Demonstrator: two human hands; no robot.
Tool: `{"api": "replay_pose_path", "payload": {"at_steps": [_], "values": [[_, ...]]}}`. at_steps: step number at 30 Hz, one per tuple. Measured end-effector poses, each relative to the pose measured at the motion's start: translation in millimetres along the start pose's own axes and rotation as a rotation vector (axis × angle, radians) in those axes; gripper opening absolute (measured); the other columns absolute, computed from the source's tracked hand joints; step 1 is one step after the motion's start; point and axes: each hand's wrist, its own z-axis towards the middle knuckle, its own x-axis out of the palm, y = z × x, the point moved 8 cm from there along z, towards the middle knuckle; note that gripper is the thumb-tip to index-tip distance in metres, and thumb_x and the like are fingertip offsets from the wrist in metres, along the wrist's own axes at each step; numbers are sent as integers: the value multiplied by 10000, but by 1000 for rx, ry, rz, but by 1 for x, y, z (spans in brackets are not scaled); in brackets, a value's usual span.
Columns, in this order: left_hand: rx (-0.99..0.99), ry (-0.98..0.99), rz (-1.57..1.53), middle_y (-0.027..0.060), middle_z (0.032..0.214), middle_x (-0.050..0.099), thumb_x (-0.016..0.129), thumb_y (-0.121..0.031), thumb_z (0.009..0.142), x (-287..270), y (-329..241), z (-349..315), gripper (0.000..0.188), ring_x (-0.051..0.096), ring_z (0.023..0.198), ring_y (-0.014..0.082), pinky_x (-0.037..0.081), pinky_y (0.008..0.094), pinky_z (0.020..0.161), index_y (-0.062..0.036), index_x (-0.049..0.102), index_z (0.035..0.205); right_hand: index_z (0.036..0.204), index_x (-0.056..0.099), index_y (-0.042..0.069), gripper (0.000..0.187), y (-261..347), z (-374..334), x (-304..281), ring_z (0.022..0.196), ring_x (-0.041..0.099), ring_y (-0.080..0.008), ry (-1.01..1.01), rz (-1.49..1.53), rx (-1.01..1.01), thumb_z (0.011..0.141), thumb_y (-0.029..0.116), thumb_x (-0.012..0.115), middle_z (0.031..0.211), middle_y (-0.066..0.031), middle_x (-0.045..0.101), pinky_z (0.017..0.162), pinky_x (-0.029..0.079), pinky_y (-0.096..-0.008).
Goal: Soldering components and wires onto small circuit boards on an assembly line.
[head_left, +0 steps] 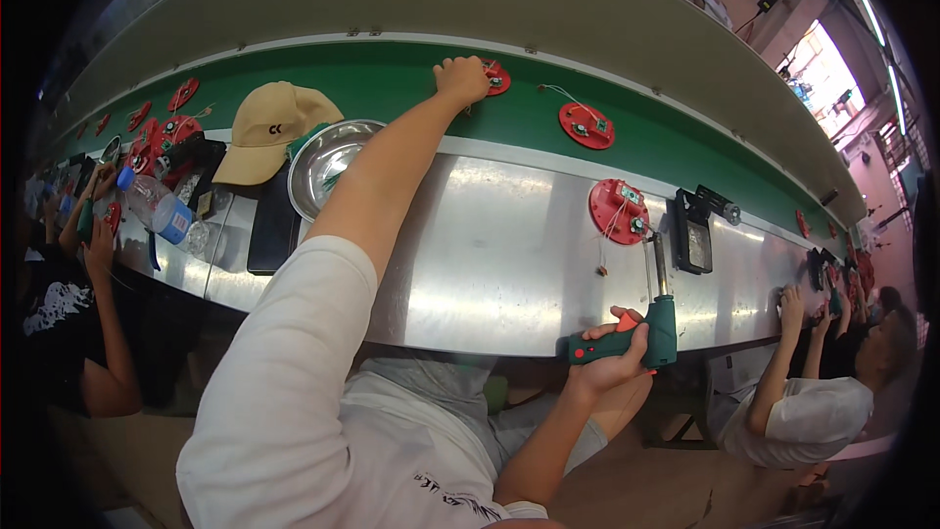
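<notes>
My right hand (pixel 619 358) is wrapped round a dark green soldering gun (pixel 662 331) with a red trigger. The gun's metal barrel and a thin tube point away from me, toward a red round disc (pixel 607 208) with a small circuit board and thin wires on it. Whether the tip touches the disc I cannot tell. Stretched far forward, my left hand (pixel 462 80) has its fingers curled at the left edge of another red disc (pixel 497 77) on the green strip; its fingertips are partly hidden. A third red disc (pixel 587 126) with wires lies to the right of it.
A black stand (pixel 693 231) is right of the near disc on the metal bench (pixel 460 264). Left are a steel bowl (pixel 319 168), a tan cap (pixel 274 132) and a plastic bottle (pixel 157 208). Co-workers sit on the left (pixel 78 333) and right (pixel 813 402).
</notes>
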Motion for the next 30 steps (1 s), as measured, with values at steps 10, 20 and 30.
{"api": "replay_pose_path", "payload": {"at_steps": [10, 20, 30], "values": [[195, 129, -519, 161, 985, 739, 630, -230, 876, -57, -26, -58, 251, 702, 901, 278, 535, 375, 821, -45, 769, 974, 1021, 569, -28, 381, -7, 4, 1, 510, 546, -148, 62, -3, 55, 1015, 329, 438, 922, -145, 627, 457, 459, -300], [535, -102, -579, 188, 1035, 737, 686, -181, 831, -98, 12, -223, 213, 690, 814, 241, 533, 336, 729, 15, 733, 898, 1043, 572, -30, 337, -4, -1, 9, 520, 556, -155, 132, -9, 83, 1011, 288, 464, 941, -151, 642, 463, 465, -310], [385, 147, -438, 133, 606, 621, 719, -175, 724, -79, 17, -264, 231, 582, 545, 244, 489, 367, 568, 52, 679, 746, 1060, 593, -36, 366, -6, 2, 5, 508, 545, -157, 145, -54, 58, 1022, 298, 447, 949, -169, 657, 470, 458, -300]]}}
